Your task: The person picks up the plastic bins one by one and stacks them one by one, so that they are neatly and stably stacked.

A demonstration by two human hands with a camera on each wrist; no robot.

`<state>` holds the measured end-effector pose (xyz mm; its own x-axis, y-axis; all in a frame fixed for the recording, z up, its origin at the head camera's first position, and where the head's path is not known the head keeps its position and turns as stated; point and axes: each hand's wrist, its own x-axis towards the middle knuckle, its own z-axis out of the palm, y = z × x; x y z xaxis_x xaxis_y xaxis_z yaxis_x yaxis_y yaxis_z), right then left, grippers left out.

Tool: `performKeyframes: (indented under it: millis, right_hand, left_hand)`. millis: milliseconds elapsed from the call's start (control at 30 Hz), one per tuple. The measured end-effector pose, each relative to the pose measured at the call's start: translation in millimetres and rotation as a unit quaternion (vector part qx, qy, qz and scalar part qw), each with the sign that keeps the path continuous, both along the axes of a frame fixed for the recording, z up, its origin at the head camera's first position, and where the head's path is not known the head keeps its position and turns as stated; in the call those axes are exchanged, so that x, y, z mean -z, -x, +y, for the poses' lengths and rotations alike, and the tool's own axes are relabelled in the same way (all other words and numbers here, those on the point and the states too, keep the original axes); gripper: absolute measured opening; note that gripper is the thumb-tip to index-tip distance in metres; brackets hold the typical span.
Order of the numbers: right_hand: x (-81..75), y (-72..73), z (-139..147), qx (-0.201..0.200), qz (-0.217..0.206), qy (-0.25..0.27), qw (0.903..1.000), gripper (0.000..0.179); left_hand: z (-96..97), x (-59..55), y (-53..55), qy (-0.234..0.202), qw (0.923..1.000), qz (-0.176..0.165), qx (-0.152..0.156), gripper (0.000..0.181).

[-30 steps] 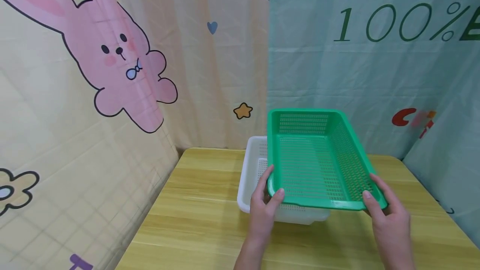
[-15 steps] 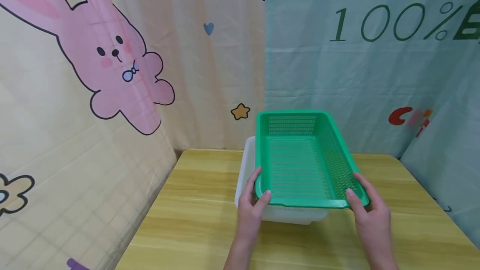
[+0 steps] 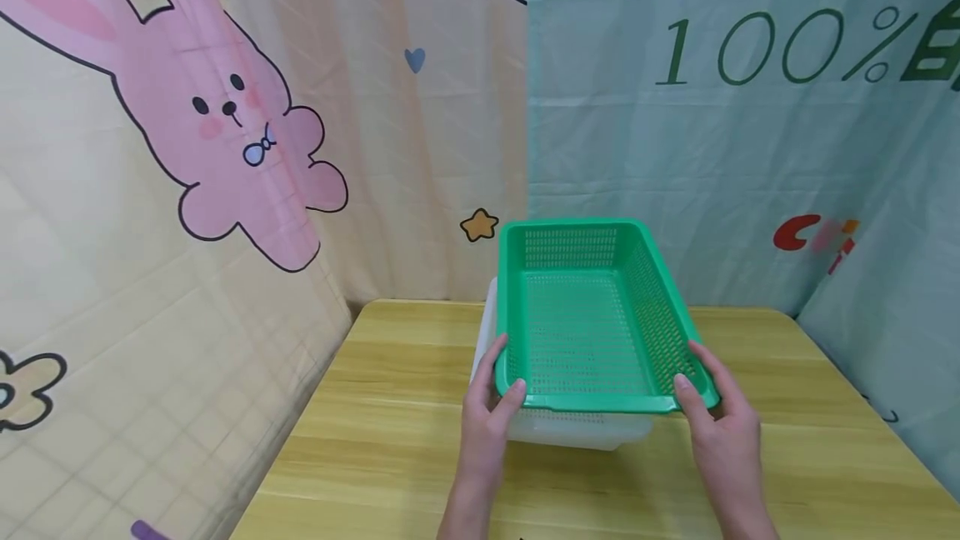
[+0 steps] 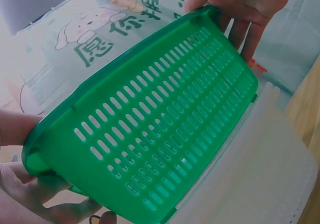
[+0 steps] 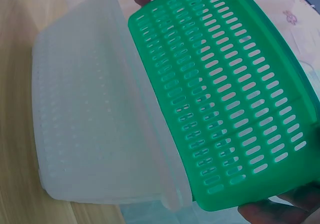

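Both hands hold a green perforated plastic basket [image 3: 581,323] by its two near corners. My left hand [image 3: 483,432] pinches the left corner, thumb on the rim and fingers along the outer side. At the right corner my right hand [image 3: 723,432] grips likewise, thumb over the rim. Directly beneath is a translucent white perforated basket [image 3: 577,430], mostly hidden in the head view by the green one. In the right wrist view the green basket's base is at the rim of the white basket [image 5: 100,119]; whether it rests there I cannot tell. No contents show in the green basket.
The white basket stands on a wood-grain table [image 3: 375,407]. Behind the table hangs a patterned curtain [image 3: 420,140], with a teal curtain [image 3: 712,157] to the right and pale fabric along the left side.
The green basket has moved left, together with both hands, and now sits more squarely over the white basket. Both hands keep their hold, and the view has shifted slightly.
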<state>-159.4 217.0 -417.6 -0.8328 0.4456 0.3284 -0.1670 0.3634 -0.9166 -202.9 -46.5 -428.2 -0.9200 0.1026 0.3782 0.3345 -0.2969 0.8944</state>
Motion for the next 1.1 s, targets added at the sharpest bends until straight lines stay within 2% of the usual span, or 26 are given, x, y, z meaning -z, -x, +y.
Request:
performKeyframes:
  millis: [233,600,900,1100]
  right_hand:
    - [3.2,5.0,-8,-0.017,0.018,0.004,0.9997,0.05]
    - [10.7,10.6,-18,-0.047,0.021,0.018,0.9985,0.052]
    - [25.1,11.5,-21,-0.044,-0.029,-0.003,0.9986,0.052]
    - [29.2,13.5,-23,-0.04,-0.037,0.008,0.9985,0.053]
  left_hand:
    - [-9.9,2.3,2.5,-0.003,0.9999,-0.01,-0.004,0.06]
    - [-22.5,7.3,5.0,-0.002,0.9998,-0.016,-0.007,0.062]
    - [-29.4,15.0,7.7,0.001,0.9999,-0.013,-0.002,0.065]
    - [-31.8,17.9,10.7,0.015,0.9997,-0.018,0.002,0.064]
